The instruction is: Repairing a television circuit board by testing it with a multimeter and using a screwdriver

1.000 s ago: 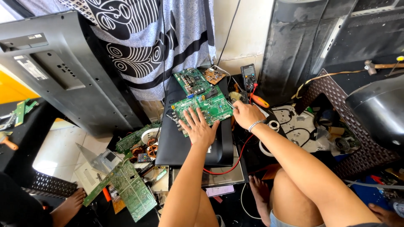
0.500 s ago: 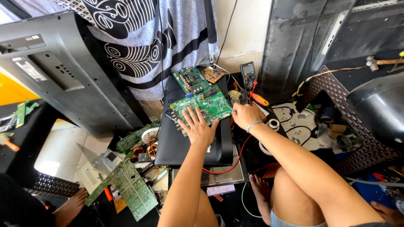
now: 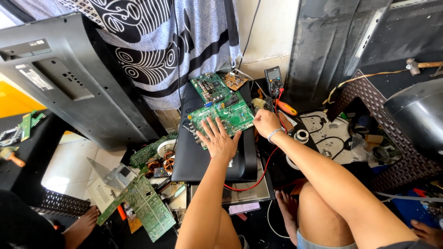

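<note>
Our left hand (image 3: 220, 140) lies flat, fingers spread, on one green circuit board (image 3: 226, 115); our right hand (image 3: 265, 123) beside it curls shut, its hold unclear; two more boards (image 3: 210, 87) lie behind.

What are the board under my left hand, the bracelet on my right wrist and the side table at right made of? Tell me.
Green circuit board: apparently rigid laminate, glossy green coat, metal solder points. Bracelet: looks like silvery metal links. Side table: dark woven wicker or plastic rattan, lattice visible.

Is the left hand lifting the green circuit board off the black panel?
No, the left hand lies flat, its fingers spread on the green circuit board, which rests on the black panel.
</note>
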